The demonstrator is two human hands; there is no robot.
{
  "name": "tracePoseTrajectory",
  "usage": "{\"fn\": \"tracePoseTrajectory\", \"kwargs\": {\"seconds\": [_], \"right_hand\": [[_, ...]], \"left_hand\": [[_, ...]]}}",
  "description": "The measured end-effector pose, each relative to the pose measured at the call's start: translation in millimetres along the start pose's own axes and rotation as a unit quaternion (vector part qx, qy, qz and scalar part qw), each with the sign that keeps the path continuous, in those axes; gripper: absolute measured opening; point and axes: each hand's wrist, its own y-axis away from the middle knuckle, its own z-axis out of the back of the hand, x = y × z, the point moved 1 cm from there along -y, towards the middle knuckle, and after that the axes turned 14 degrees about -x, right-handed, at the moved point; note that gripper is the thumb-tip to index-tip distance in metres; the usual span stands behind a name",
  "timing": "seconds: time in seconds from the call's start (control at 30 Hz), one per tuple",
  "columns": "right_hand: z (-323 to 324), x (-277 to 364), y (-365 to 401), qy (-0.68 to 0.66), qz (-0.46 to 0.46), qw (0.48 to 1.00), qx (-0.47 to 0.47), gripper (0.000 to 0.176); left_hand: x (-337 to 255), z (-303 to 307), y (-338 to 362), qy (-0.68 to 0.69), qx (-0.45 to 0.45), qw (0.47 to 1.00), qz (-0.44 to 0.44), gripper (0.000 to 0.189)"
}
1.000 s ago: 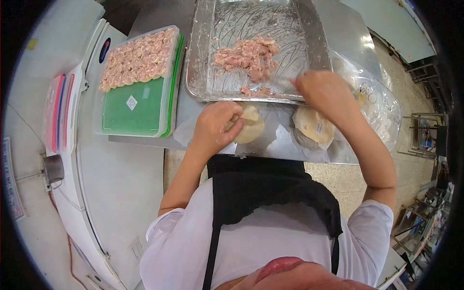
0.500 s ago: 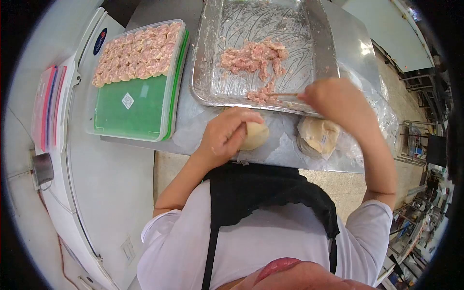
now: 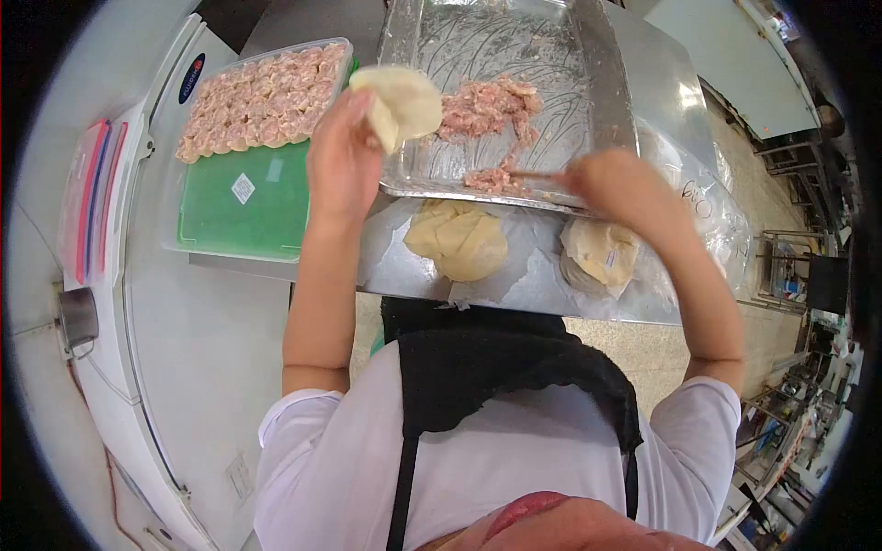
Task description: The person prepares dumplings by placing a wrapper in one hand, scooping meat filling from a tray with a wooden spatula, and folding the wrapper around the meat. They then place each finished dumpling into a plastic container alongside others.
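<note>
My left hand (image 3: 344,151) is raised between the container and the metal tray, gripping a thin round dumpling wrapper (image 3: 401,103) by its edge. A thin stick-like spatula (image 3: 537,174) is in my closed right hand (image 3: 614,188), its tip down in the minced meat filling (image 3: 491,110). That pink filling lies in the large metal tray (image 3: 418,190). On the table in front of me is a loose pile of wrappers (image 3: 457,241). Further right stands a stack of wrappers (image 3: 602,253), with paper around it.
A clear lidless container (image 3: 171,207) with a green bottom, at the left, holds rows of filled dumplings (image 3: 262,96). Crumpled plastic bags (image 3: 707,202) lie at the table's right side. A white fridge (image 3: 220,367) stands left of the table.
My left hand has lifted a wrapper off the pile and moved up and left with it. My right hand keeps the spatula in the filling, shifted only slightly.
</note>
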Motion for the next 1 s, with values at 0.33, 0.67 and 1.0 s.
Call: {"fn": "tracePoseTrajectory", "kwargs": {"seconds": [0.33,0.67,1.0], "right_hand": [[0.9,24.0,4.6,-0.003,-0.023,1.0,0.0,0.033],[12.9,8.5,-19.3,-0.366,-0.156,0.911,0.108,0.036],[-0.4,5.6,12.6,-0.392,-0.125,0.912,-0.013,0.035]], "left_hand": [[30.2,0.6,-32.5,-0.17,-0.013,0.971,-0.17,0.018],[34.9,9.3,-38.2,-0.208,-0.011,0.961,-0.179,0.024],[29.7,8.0,-37.9,-0.191,0.002,0.978,-0.081,0.031]]}}
